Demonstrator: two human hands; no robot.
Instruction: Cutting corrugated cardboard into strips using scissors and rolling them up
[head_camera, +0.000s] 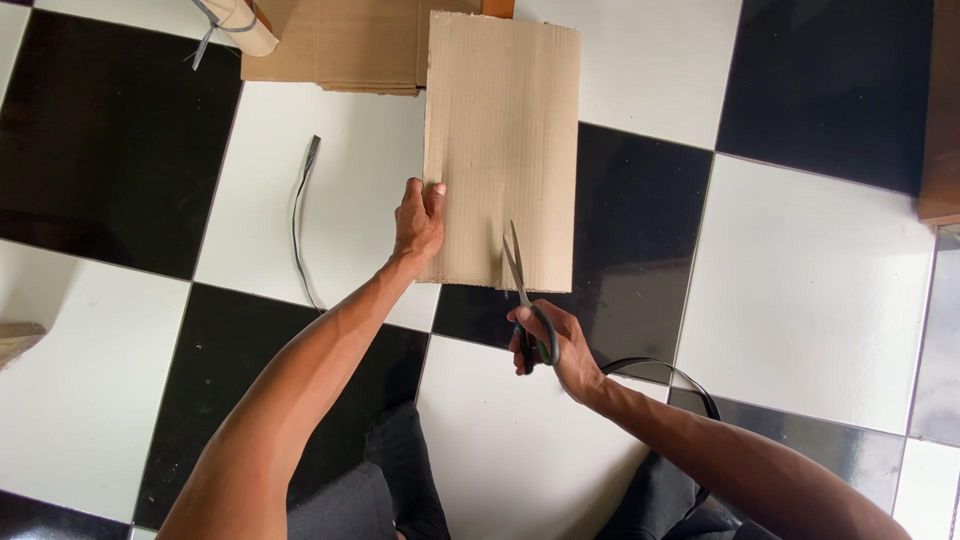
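Head view, looking straight down: the left hand (418, 222) pinches the left edge of a flat, rectangular sheet of brown corrugated cardboard (502, 120), thumb on top and fingers (434, 190) curled under it, holding the sheet up over the black-and-white checkered tile floor (800, 300). The right hand (555, 345) has its fingers threaded through the dark handles of a pair of scissors (522, 300), and the blades stand partly open in a short cut at the sheet's near edge. Such a sheet looks light and fairly stiff, yet it would likely bend along its flutes; a grip at the edge, close beside the cut line, seems the steadiest hold. More brown cardboard pieces (330, 45) lie stacked on the floor beyond, and a thin dark strap (300, 215) lies on a white tile to the left.
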